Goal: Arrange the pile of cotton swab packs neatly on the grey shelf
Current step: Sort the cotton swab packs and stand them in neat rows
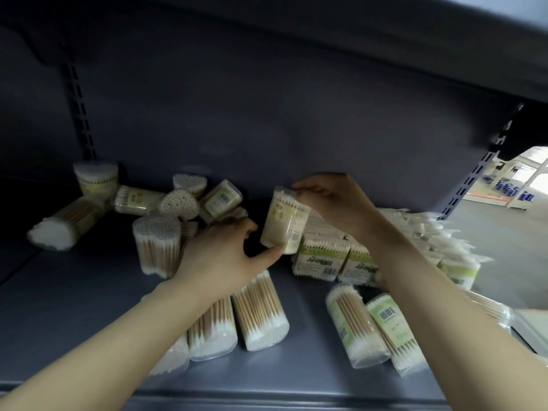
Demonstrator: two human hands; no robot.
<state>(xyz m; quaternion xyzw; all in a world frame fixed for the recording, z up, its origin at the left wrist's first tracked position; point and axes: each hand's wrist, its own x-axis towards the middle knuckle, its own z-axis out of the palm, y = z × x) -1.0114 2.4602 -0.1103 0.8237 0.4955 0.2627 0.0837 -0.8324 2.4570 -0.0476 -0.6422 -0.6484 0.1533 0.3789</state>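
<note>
Nothing here reads clearly to me. The pack (285, 221) I hold carries a barcode label near its lower end, its digits blurred. Barcodes also show on a lying pack (388, 315) at front right and a tilted pack (221, 198) in the pile. The boxes (321, 261) bear green characters, too smeared to read.

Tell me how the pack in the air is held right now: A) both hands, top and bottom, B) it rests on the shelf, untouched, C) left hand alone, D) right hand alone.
A: the right hand pinches the top of the pack while the left hand has its thumb under the bottom, clear of the shelf.
</note>
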